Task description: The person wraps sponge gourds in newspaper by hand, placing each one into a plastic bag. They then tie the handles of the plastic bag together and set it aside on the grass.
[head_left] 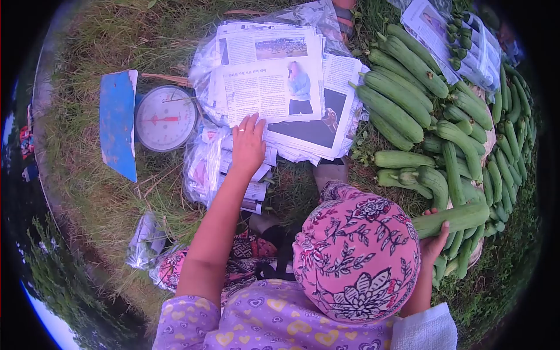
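Below the pink flowered hat, seen from above, is a purple shirt with hearts. My left hand [249,146] lies on the lower edge of the top newspaper sheet [251,87], fingers stretched and slightly apart. That sheet tops a stack of newspapers. At the right, my right hand [433,242] is wrapped round a large green gourd [461,220], held level beside the hat, which hides part of it. Many more long green gourds [402,105] lie in rows ahead of the right hand.
A blue scale [118,125] with a round white dial [166,118] stands on grass at the left. Rolled newspaper bundles in plastic [204,169] sit under the stack. Another plastic-wrapped bundle [146,240] lies lower left. Wrapped gourds [478,52] are at the upper right.
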{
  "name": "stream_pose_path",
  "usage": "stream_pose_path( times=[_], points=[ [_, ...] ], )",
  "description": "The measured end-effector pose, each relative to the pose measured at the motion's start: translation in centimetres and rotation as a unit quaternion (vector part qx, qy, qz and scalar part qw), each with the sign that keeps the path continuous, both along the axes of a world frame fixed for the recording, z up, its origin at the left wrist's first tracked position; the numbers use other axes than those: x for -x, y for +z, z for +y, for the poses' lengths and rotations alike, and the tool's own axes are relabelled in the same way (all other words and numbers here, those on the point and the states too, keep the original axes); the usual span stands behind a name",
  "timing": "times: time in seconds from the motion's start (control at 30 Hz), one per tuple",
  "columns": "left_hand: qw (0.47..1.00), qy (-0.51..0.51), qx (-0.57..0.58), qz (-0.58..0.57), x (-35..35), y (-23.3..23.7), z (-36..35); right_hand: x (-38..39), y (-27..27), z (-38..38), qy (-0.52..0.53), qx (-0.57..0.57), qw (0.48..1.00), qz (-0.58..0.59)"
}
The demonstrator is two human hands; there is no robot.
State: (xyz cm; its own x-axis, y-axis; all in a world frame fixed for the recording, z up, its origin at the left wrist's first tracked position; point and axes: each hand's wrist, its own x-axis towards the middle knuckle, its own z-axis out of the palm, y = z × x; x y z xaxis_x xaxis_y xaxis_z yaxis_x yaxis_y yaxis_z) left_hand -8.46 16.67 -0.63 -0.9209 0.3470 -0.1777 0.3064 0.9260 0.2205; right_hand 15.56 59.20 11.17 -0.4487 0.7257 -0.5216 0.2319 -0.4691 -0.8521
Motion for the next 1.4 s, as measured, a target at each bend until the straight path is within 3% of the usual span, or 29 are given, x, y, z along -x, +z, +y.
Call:
stream_pose_path(
  times=[0.07, 0.13, 0.2, 0.3, 0.4, 0.5, 0.7, 0.8, 1.0, 1.2, 1.4],
  points=[
    [1.000, 0.000, 0.032, -0.001, 1.2, -1.5, -0.9, 3.9, 0.0, 1.8, 0.138, -0.158, 0.978, 0.012],
    [0.999, -0.002, 0.042, -0.001, 2.1, -2.3, -1.7, 10.8, 0.2, 0.1, 0.213, -0.271, 0.939, -0.024],
    [0.999, -0.003, 0.034, 0.005, 2.7, -2.8, -2.3, 17.7, -1.7, -2.6, 0.339, -0.419, 0.842, -0.030],
    [1.000, -0.012, 0.027, 0.010, 2.9, -3.0, -2.4, 26.6, -7.3, -10.3, 0.442, -0.452, 0.768, 0.102],
    [1.000, -0.020, 0.018, 0.010, 3.5, -2.6, -2.7, 32.4, -11.5, -16.9, 0.537, -0.494, 0.678, 0.083],
    [1.000, -0.026, 0.004, 0.000, 3.7, -2.3, -3.4, 35.1, -15.0, -20.6, 0.587, -0.533, 0.602, 0.096],
    [0.997, -0.043, -0.062, 0.001, 4.8, -2.5, -4.6, 35.7, -16.0, -21.5, 0.642, -0.602, 0.462, 0.108],
    [0.996, -0.038, -0.078, -0.002, 5.1, -2.4, -4.9, 35.5, -16.0, -21.4, 0.626, -0.630, 0.437, 0.140],
    [0.992, -0.043, -0.109, 0.042, 5.1, -2.4, -5.1, 35.5, -16.8, -21.1, 0.656, -0.596, 0.438, 0.152],
    [0.987, -0.021, -0.122, 0.099, 5.9, -1.9, -4.8, 35.5, -16.5, -20.3, 0.696, -0.479, 0.494, 0.204],
    [0.986, 0.000, -0.120, 0.114, 7.1, -1.6, -4.6, 34.6, -15.0, -20.0, 0.686, -0.509, 0.464, 0.234]
  ],
)
